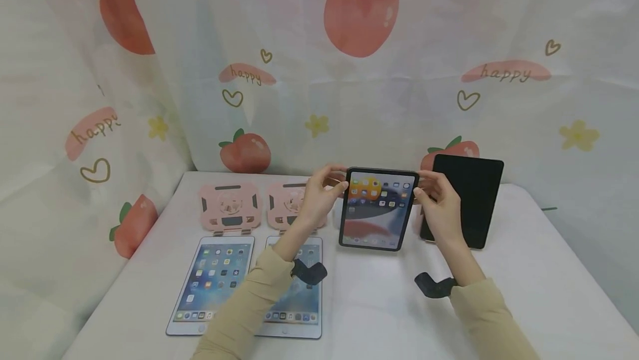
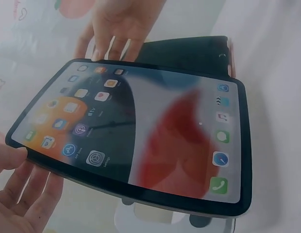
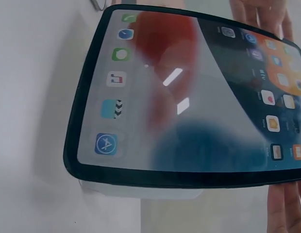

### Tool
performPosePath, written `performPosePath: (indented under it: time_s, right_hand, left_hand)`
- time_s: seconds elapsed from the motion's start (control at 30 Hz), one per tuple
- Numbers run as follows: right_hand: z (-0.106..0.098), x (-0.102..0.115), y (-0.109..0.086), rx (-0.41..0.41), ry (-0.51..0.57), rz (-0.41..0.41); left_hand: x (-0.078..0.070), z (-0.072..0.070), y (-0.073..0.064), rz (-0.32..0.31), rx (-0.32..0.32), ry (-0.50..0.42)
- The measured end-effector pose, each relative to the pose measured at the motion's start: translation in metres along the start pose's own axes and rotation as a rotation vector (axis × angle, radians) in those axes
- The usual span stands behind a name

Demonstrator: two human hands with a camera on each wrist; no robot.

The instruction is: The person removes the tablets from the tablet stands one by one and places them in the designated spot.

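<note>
Holding a lit tablet [image 1: 378, 210] tilted up near twelve o'clock, you pinch its ten o'clock corner with your left hand [image 1: 319, 196], its two o'clock corner with your right hand [image 1: 444, 204], fingers closed to rim thickness, apparently to leave its front uncovered.
</note>
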State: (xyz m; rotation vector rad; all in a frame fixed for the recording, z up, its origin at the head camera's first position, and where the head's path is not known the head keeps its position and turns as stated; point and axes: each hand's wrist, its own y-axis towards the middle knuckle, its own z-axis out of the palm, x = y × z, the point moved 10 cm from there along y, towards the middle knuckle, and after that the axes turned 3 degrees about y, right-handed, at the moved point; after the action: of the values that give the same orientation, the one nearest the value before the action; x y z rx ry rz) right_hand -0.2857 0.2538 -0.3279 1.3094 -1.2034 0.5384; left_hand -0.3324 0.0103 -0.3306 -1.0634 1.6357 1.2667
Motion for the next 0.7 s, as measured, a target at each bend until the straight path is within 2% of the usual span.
performPosePath:
  time_s: [0.47,0.7]
  right_hand:
    - [-0.006,0.005,-0.024,0.011,0.019,0.039]
    - [-0.004,0.003,-0.034,0.058,-0.033,0.045]
  left_hand:
    - [-0.005,-0.005,-0.03,0.029,0.001,0.034]
    - [0.0,-0.008,-0.044,-0.014,-0.001,0.025]
